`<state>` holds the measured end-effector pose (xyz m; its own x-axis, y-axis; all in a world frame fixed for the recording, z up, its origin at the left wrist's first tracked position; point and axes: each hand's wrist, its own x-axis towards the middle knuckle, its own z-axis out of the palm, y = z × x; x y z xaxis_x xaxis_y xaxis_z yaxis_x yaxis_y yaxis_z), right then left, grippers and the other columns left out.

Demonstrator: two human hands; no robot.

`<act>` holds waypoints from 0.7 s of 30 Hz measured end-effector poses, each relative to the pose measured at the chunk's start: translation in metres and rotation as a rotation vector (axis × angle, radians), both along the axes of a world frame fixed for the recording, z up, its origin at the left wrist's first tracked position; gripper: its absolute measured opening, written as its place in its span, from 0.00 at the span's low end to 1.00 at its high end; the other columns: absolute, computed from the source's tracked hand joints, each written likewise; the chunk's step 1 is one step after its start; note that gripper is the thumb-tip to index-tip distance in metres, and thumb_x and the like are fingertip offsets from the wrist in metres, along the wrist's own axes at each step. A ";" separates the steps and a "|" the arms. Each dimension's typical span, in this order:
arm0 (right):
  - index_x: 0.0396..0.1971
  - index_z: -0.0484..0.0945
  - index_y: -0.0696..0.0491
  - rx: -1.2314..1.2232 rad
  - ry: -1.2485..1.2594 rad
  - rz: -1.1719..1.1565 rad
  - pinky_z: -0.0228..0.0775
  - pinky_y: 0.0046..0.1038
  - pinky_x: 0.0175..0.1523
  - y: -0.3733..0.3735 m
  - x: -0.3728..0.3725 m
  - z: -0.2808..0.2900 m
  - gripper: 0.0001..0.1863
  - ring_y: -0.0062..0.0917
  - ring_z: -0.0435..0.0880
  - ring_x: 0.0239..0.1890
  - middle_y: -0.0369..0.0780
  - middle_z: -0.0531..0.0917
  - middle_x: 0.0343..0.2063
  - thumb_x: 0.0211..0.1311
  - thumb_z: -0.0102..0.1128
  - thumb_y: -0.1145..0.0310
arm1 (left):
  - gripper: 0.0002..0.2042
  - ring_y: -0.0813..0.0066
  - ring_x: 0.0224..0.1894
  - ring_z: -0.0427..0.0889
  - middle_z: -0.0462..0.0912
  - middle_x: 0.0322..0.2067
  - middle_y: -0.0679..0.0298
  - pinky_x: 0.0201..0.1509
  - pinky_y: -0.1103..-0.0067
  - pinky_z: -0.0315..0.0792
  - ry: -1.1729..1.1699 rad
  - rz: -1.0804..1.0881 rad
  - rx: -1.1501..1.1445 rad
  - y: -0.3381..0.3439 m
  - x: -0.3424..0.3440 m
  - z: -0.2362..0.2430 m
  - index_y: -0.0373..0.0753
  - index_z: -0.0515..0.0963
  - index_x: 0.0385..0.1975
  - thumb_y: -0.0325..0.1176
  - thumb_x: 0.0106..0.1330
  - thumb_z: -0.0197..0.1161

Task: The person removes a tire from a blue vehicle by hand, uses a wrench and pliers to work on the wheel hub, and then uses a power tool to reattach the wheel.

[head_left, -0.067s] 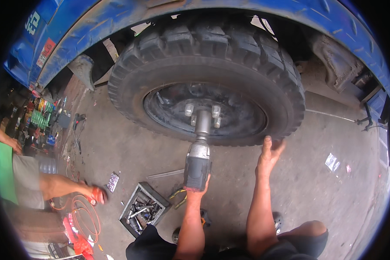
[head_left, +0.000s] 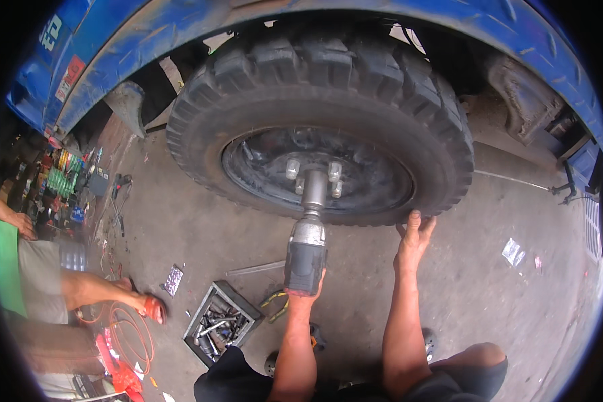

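My left hand (head_left: pixel 303 303) is wrapped round the handle of a grey and black impact wrench (head_left: pixel 306 258), whose body hides most of the fingers. Its long socket (head_left: pixel 313 191) reaches into the wheel hub, over the front stud position; the nut inside is hidden. Several silver lug nuts (head_left: pixel 334 171) surround the socket on the dark rim (head_left: pixel 382 177). At the lower right edge of the big black tire (head_left: pixel 328 110), my right hand (head_left: pixel 414 244) has its fingers apart, with the tips against the tread and nothing gripped.
Above the tire curves a blue vehicle body (head_left: pixel 181 30). A tray (head_left: pixel 251 321) of sockets and pliers with yellow handles (head_left: pixel 275 305) lie near my left leg. A metal bar (head_left: pixel 254 269) rests on the floor. At left sits a person in sandals (head_left: pixel 155 309), near an orange hose (head_left: pixel 132 328).
The person's sandalled foot at left has shifted slightly. My right fingers have spread a little at the tire edge. The wrench stays in place on the hub.
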<state>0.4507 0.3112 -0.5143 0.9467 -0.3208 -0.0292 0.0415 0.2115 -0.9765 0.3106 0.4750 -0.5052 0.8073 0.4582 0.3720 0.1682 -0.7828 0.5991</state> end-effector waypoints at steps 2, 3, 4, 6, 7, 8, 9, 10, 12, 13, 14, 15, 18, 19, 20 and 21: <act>0.65 0.45 0.58 0.087 0.025 0.063 0.64 0.38 0.57 -0.002 0.001 0.006 0.46 0.38 0.62 0.60 0.49 0.57 0.61 0.58 0.57 0.45 | 0.13 0.65 0.41 0.79 0.81 0.36 0.60 0.46 0.72 0.71 -0.052 0.006 -0.012 -0.003 0.002 -0.001 0.36 0.77 0.39 0.25 0.53 0.57; 0.65 0.47 0.58 0.067 0.032 0.065 0.63 0.38 0.59 -0.002 0.002 0.009 0.47 0.39 0.61 0.61 0.50 0.57 0.61 0.57 0.57 0.44 | 0.15 0.61 0.43 0.77 0.80 0.39 0.58 0.48 0.68 0.70 -0.009 -0.022 -0.042 0.000 0.002 -0.001 0.38 0.77 0.41 0.30 0.53 0.60; 0.64 0.48 0.58 0.048 0.039 0.069 0.62 0.38 0.60 -0.002 0.002 0.010 0.47 0.40 0.60 0.62 0.50 0.56 0.62 0.56 0.56 0.42 | 0.17 0.57 0.46 0.76 0.78 0.42 0.56 0.50 0.65 0.69 0.033 -0.049 -0.072 0.001 0.001 -0.001 0.40 0.77 0.44 0.34 0.53 0.63; 0.65 0.48 0.58 0.062 0.032 0.056 0.62 0.39 0.60 -0.002 0.001 0.011 0.47 0.40 0.60 0.62 0.50 0.56 0.62 0.56 0.57 0.42 | 0.16 0.57 0.45 0.76 0.79 0.41 0.57 0.49 0.65 0.69 0.009 -0.023 -0.109 -0.005 -0.001 0.004 0.40 0.77 0.42 0.33 0.53 0.63; 0.65 0.47 0.57 0.080 0.023 0.041 0.62 0.39 0.60 -0.002 0.001 0.013 0.47 0.40 0.60 0.62 0.49 0.55 0.62 0.56 0.57 0.42 | 0.14 0.57 0.44 0.77 0.79 0.40 0.57 0.49 0.66 0.70 -0.018 0.001 -0.142 -0.007 -0.002 0.007 0.39 0.77 0.41 0.33 0.54 0.62; 0.65 0.47 0.57 0.080 0.019 0.043 0.62 0.39 0.60 -0.002 0.002 0.012 0.47 0.40 0.60 0.62 0.49 0.55 0.62 0.56 0.57 0.42 | 0.14 0.57 0.44 0.77 0.79 0.40 0.57 0.49 0.66 0.70 -0.022 0.003 -0.142 -0.007 -0.001 0.008 0.39 0.77 0.41 0.33 0.54 0.62; 0.65 0.47 0.56 0.079 0.010 0.047 0.64 0.40 0.58 -0.002 0.003 0.011 0.45 0.39 0.62 0.61 0.49 0.56 0.62 0.58 0.56 0.44 | 0.13 0.57 0.43 0.77 0.80 0.39 0.57 0.48 0.66 0.70 -0.030 -0.004 -0.161 -0.007 0.000 0.010 0.39 0.78 0.40 0.32 0.54 0.62; 0.65 0.47 0.55 0.078 0.000 0.049 0.65 0.42 0.57 -0.003 0.003 0.009 0.44 0.38 0.63 0.60 0.48 0.57 0.61 0.59 0.56 0.45 | 0.13 0.57 0.42 0.77 0.80 0.38 0.57 0.47 0.66 0.71 -0.038 -0.011 -0.181 -0.007 0.001 0.012 0.39 0.78 0.39 0.32 0.54 0.62; 0.65 0.47 0.55 0.072 0.007 0.051 0.65 0.42 0.57 -0.004 0.002 0.008 0.44 0.38 0.63 0.60 0.48 0.57 0.61 0.59 0.56 0.46 | 0.12 0.58 0.41 0.78 0.80 0.37 0.57 0.45 0.67 0.71 -0.053 -0.030 -0.138 -0.004 0.001 0.005 0.38 0.78 0.38 0.31 0.53 0.62; 0.65 0.48 0.55 0.068 0.019 0.051 0.65 0.42 0.57 -0.004 0.002 0.008 0.44 0.37 0.63 0.60 0.48 0.57 0.62 0.59 0.56 0.46 | 0.12 0.59 0.39 0.78 0.80 0.35 0.57 0.44 0.68 0.71 -0.063 -0.050 -0.095 -0.002 0.001 0.002 0.38 0.78 0.38 0.30 0.53 0.63; 0.65 0.48 0.55 0.069 0.014 0.049 0.65 0.42 0.57 -0.004 0.002 0.008 0.44 0.37 0.63 0.60 0.48 0.57 0.62 0.59 0.56 0.46 | 0.12 0.59 0.39 0.78 0.80 0.35 0.57 0.44 0.68 0.71 -0.068 -0.052 -0.094 -0.004 0.000 0.000 0.38 0.78 0.38 0.30 0.53 0.63; 0.65 0.48 0.56 0.090 0.019 0.043 0.64 0.42 0.57 -0.003 0.002 0.009 0.44 0.37 0.62 0.60 0.48 0.57 0.62 0.58 0.57 0.45 | 0.11 0.62 0.37 0.78 0.80 0.33 0.58 0.42 0.70 0.71 -0.132 -0.014 -0.259 -0.008 0.002 0.005 0.37 0.77 0.37 0.28 0.52 0.62; 0.65 0.48 0.57 0.124 0.077 0.037 0.63 0.41 0.57 0.000 -0.001 0.011 0.45 0.36 0.63 0.59 0.48 0.58 0.61 0.58 0.57 0.46 | 0.10 0.68 0.32 0.77 0.79 0.29 0.61 0.38 0.73 0.71 -0.223 0.042 -0.568 -0.019 0.005 -0.002 0.35 0.76 0.34 0.24 0.50 0.61; 0.64 0.48 0.58 0.128 0.136 0.034 0.62 0.40 0.57 0.000 -0.004 0.010 0.44 0.35 0.64 0.59 0.48 0.59 0.61 0.58 0.57 0.46 | 0.09 0.72 0.29 0.76 0.78 0.27 0.62 0.36 0.75 0.71 -0.240 0.058 -0.722 -0.022 0.007 -0.010 0.34 0.76 0.33 0.22 0.49 0.61; 0.61 0.54 0.61 -0.003 0.128 -0.127 0.61 0.35 0.56 0.009 -0.006 -0.003 0.40 0.33 0.66 0.55 0.47 0.64 0.57 0.59 0.59 0.50 | 0.09 0.72 0.29 0.76 0.78 0.27 0.62 0.36 0.75 0.71 -0.249 0.042 -0.729 -0.024 0.009 -0.016 0.34 0.76 0.33 0.22 0.49 0.61; 0.54 0.61 0.63 -0.035 0.064 -0.206 0.61 0.31 0.54 0.024 -0.017 -0.009 0.32 0.30 0.68 0.51 0.46 0.68 0.51 0.59 0.61 0.56 | 0.09 0.73 0.28 0.76 0.78 0.27 0.63 0.35 0.77 0.71 -0.300 0.083 -0.988 -0.025 0.008 -0.021 0.34 0.76 0.31 0.21 0.49 0.60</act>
<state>0.4334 0.3349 -0.5229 0.8577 -0.5090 -0.0727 0.0178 0.1707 -0.9852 0.3187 0.4503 -0.5265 0.6953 0.7184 -0.0191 -0.0633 0.0878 0.9941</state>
